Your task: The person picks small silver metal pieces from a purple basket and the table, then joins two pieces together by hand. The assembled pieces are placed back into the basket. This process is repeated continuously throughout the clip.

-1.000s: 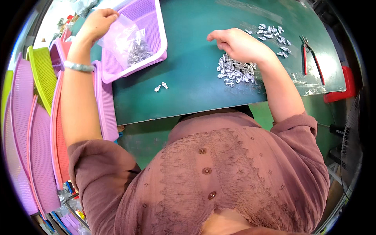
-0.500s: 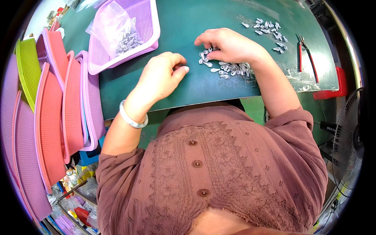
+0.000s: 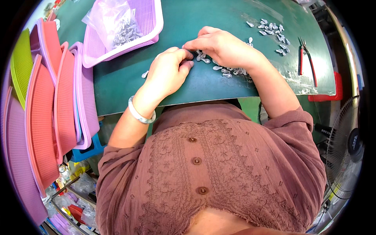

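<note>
Over the green table point(image 3: 156, 100), my left hand point(image 3: 168, 70) and my right hand point(image 3: 219, 45) meet at the fingertips. The fingers of both are curled and pinched; whatever sits between them is hidden. Small silver-grey teardrop-shaped metal pieces point(image 3: 227, 74) lie in a loose pile under and beside my right hand. A few pieces point(image 3: 202, 57) show between the two hands. One single piece point(image 3: 145, 74) lies just left of my left wrist, which wears a pale bangle point(image 3: 138, 113).
A lilac basket point(image 3: 158, 27) at the far left holds a clear bag point(image 3: 117, 25) of such pieces. More scattered pieces point(image 3: 270, 29) and red-handled pliers point(image 3: 307, 58) lie to the right. Stacked coloured baskets point(image 3: 43, 125) line the left; a fan point(image 3: 340, 145) stands right.
My left hand has moved rightward and my right hand leftward, so their fingertips now meet. A single piece now shows by my left wrist. The view has shifted slightly.
</note>
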{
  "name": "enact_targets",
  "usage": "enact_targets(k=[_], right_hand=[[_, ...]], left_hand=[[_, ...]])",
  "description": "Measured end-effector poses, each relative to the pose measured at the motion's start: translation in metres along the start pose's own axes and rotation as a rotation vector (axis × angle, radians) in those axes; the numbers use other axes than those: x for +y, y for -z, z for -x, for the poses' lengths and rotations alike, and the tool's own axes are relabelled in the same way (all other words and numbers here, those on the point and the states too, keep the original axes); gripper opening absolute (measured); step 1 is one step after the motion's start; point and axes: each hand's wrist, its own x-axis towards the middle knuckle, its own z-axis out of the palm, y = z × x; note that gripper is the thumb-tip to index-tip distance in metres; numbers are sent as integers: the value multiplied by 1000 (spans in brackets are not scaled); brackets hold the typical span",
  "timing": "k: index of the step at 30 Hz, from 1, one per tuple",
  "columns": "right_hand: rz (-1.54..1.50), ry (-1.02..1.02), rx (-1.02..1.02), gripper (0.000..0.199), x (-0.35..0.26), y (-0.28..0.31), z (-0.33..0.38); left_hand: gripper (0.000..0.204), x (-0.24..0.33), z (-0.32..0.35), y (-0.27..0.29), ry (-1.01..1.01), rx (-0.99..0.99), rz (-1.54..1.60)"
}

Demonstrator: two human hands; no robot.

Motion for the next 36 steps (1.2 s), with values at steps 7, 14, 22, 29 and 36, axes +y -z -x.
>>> enact_targets(k=[7,14,22,29,36], right_hand=[[-38,-79,-26,39,-1,5,-2],[-377,-169,48,47,-6,9,-2],[-579,-106,117,44,-13,6,-3],[-910,-213,99,47,-13,4,-3],[-983,-215,95,51,-13,5,-4]], left_hand=[[17,1,2,1,58,-11,46],[15,2,1,-1,168,41,217],[11,11,-1,-7,48,313,360],[9,10,-2,-9,-45,405,326],[10,13,-2,-9,-105,459,305]])
